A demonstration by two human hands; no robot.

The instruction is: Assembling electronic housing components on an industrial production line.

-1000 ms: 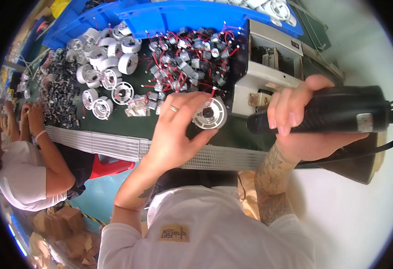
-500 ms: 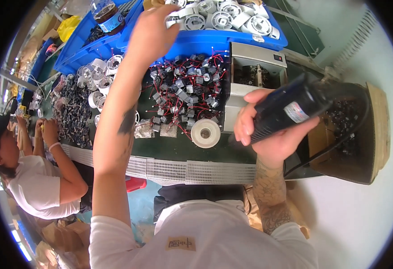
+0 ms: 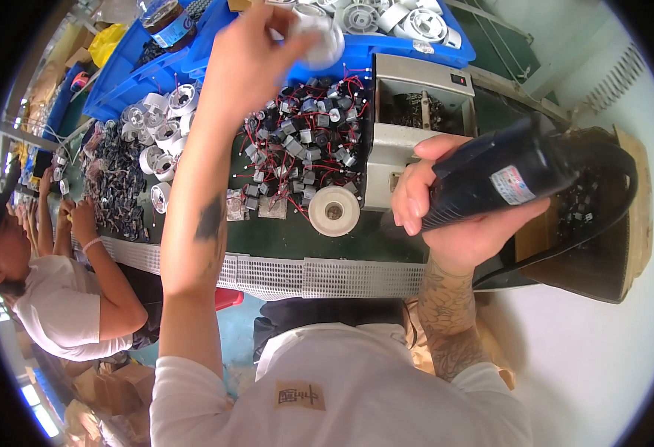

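My left hand (image 3: pixel 248 63) is raised over the near edge of the blue bin (image 3: pixel 297 73), its fingers pinching a white round plastic housing (image 3: pixel 321 45) that is smeared by motion. In my right hand (image 3: pixel 465 231) lies a black corded electric screwdriver (image 3: pixel 483 179), fingers wrapped round its ribbed grip; its tip points down to the left and is blurred. Between the two hands, on the green bench, rests a round cream-coloured fixture (image 3: pixel 334 211) with a dark centre. Several white housings (image 3: pixel 424 26) fill the blue bin.
Small motors with red wires (image 3: pixel 304 141) form a heap behind the fixture. A screw feeder (image 3: pixel 416 104) stands right of them. White housings (image 3: pixel 166 134) and dark wired parts (image 3: pixel 111 179) lie left. A cardboard box (image 3: pixel 588 223) sits far right. A co-worker (image 3: pixel 73 298) works at left.
My left hand has come back toward me from the bin, bringing a white housing out. The screwdriver in my right hand has shifted slightly to the right.
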